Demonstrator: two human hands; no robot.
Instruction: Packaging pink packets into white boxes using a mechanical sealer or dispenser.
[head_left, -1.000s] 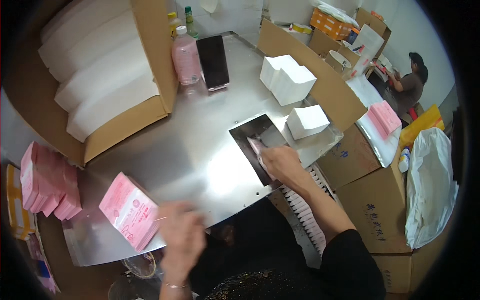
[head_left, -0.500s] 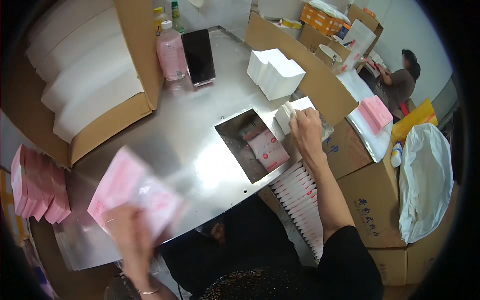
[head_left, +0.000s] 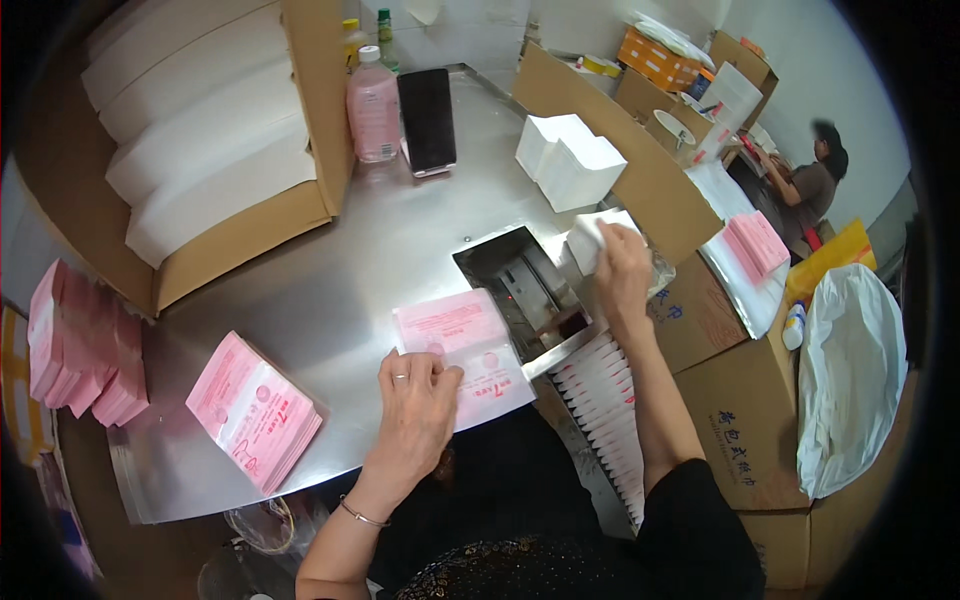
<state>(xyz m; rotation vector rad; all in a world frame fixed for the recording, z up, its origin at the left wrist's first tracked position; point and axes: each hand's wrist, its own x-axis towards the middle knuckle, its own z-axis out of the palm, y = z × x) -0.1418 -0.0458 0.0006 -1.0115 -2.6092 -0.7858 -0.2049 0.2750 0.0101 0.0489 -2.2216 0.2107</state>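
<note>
My left hand (head_left: 418, 405), a ring on one finger, has its fingers bent down on a pink-and-white printed wrapper sheet (head_left: 462, 350). The wrapper lies flat on the steel table beside a rectangular opening (head_left: 520, 285), covering part of its near left edge. Metal parts show inside the opening. To the right of it, my right hand (head_left: 622, 270) grips a small stack of white folded tissues (head_left: 590, 240); its fingertips are partly hidden. A pile of the same pink wrappers (head_left: 255, 410) rests on the table to the left.
A cardboard box of white paper (head_left: 245, 240) stands at the far left, near pink bundles (head_left: 85, 345). Behind are a pink bottle (head_left: 374, 110), a phone (head_left: 428, 120) and a larger tissue stack (head_left: 570, 165). Finished-looking packs (head_left: 600, 400) line the right. A person (head_left: 815, 180) sits beyond.
My left hand has moved right from the wrapper pile, bringing a wrapper to the opening. The pink packs seen inside the opening are gone from view. My right hand stays at the tissues.
</note>
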